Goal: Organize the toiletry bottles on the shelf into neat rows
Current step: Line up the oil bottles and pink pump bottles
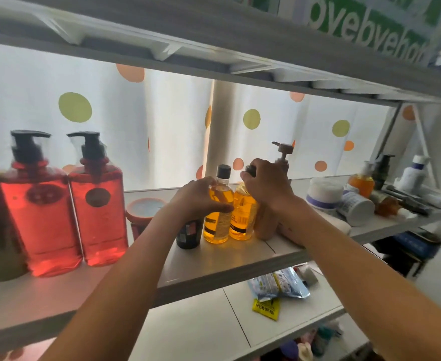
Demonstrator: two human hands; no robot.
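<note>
My left hand [201, 196] curls round the shoulder of a small clear plastic bottle of amber liquid with a black cap [218, 217], thumb across its front. My right hand [268, 185] pinches the cap of its twin, a second amber bottle [242, 217], which stands touching the first on the white shelf board [240, 259], directly under my hands. I judge both light, stiff and smooth, likely slippery at the label, so the shoulder or cap is the surer hold.

Behind my right hand rises one tan pump bottle [281, 157]; below my left wrist stands one short black bottle [189, 234], and just left of it one round orange-rimmed jar [143, 209]. Far left of my left hand stand two big red pump bottles with black heads [39, 204], probably heavy when full, best held at the body. To my right lie loose white jars and a small orange pump bottle [361, 182], still untidy.
</note>
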